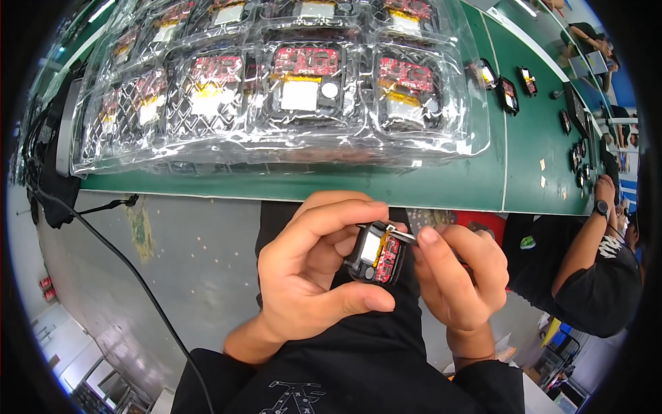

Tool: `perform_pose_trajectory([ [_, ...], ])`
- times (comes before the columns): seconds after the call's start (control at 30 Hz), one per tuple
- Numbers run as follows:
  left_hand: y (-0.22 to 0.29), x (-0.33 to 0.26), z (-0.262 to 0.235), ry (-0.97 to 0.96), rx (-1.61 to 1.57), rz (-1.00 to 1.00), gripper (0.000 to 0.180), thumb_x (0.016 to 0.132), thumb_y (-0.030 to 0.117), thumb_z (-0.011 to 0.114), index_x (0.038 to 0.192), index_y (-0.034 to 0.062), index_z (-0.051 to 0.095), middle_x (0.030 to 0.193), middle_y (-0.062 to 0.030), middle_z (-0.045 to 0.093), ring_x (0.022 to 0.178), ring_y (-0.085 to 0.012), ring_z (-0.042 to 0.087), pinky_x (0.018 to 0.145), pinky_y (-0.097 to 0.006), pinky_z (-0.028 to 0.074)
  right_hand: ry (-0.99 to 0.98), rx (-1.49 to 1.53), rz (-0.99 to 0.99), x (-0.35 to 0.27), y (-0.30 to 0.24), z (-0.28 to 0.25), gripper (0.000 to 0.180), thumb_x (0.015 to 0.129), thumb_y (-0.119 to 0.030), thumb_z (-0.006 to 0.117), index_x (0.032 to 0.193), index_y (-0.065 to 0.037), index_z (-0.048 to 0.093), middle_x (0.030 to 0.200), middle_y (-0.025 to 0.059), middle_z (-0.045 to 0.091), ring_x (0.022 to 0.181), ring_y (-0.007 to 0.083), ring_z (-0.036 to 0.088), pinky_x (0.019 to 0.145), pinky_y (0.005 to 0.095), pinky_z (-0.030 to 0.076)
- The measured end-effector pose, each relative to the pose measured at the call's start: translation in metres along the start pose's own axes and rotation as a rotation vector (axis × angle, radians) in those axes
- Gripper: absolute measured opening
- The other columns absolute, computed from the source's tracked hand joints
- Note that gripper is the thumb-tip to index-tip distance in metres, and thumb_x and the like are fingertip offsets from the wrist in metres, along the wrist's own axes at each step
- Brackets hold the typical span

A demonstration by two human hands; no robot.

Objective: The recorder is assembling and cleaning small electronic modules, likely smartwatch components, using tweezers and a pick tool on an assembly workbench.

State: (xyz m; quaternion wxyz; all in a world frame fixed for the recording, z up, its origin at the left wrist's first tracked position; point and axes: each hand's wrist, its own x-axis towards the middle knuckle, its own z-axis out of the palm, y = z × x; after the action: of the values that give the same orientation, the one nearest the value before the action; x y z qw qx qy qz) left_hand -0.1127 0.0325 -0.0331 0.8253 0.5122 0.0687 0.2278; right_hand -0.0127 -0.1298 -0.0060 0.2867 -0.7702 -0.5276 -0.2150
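Observation:
In front of my body my left hand (310, 265) grips a small black device housing (365, 271) between thumb and fingers. The housing is tilted, and its inside faces up: a red circuit board (391, 257), a white block (371, 245), yellow tape and a round grey part show. My right hand (463, 272) pinches a slim silver metal tool (403, 237) between thumb and index finger. The tool's tip reaches the housing's upper edge by the board; whether it touches a part is too small to tell.
Stacked clear plastic trays (276, 148) of similar devices cover much of the green table (476, 186). More small devices (509, 95) lie at the far right. Beside me on the right sits a person in black (593, 276). A black cable (131, 269) hangs at the left.

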Motion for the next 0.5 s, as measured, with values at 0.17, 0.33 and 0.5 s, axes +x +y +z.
perform_pose_trajectory([
  [0.17, 0.0028, 0.0006, 0.0010, -0.011, 0.000, -0.029, 0.085, 0.066, 0.043, 0.092, 0.124, -0.0078, 0.057, 0.117, -0.0161, 0.056, 0.105, -0.0314, 0.068, 0.095, -0.042, 0.057, 0.002, 0.005, 0.008, 0.0014, -0.0022, -0.0002, 0.042, 0.066, 0.000, 0.078, 0.107, -0.004, 0.075, 0.089, 0.0067, 0.067, 0.055, 0.0124, 0.047, 0.045, 0.0244, 0.035],
  [0.33, 0.0024, -0.0019, 0.0000, -0.005, -0.024, -0.023, 0.085, 0.065, 0.042, 0.092, 0.124, -0.0084, 0.057, 0.119, -0.0163, 0.054, 0.107, -0.0314, 0.068, 0.095, -0.042, 0.057, 0.000, 0.260, 0.202, 0.0083, -0.0070, 0.0020, 0.037, 0.064, 0.005, 0.082, 0.099, -0.001, 0.076, 0.079, 0.0062, 0.065, 0.056, 0.0165, 0.056, 0.048, 0.0272, 0.044],
  [0.5, 0.0016, -0.0021, -0.0014, -0.033, 0.022, 0.003, 0.083, 0.066, 0.039, 0.092, 0.125, -0.0087, 0.058, 0.120, -0.0166, 0.054, 0.107, -0.0309, 0.066, 0.095, -0.042, 0.057, -0.015, 0.239, 0.239, 0.0078, -0.0096, 0.0002, 0.034, 0.065, 0.004, 0.081, 0.098, -0.001, 0.076, 0.077, 0.0068, 0.064, 0.056, 0.0173, 0.058, 0.049, 0.0282, 0.047],
])
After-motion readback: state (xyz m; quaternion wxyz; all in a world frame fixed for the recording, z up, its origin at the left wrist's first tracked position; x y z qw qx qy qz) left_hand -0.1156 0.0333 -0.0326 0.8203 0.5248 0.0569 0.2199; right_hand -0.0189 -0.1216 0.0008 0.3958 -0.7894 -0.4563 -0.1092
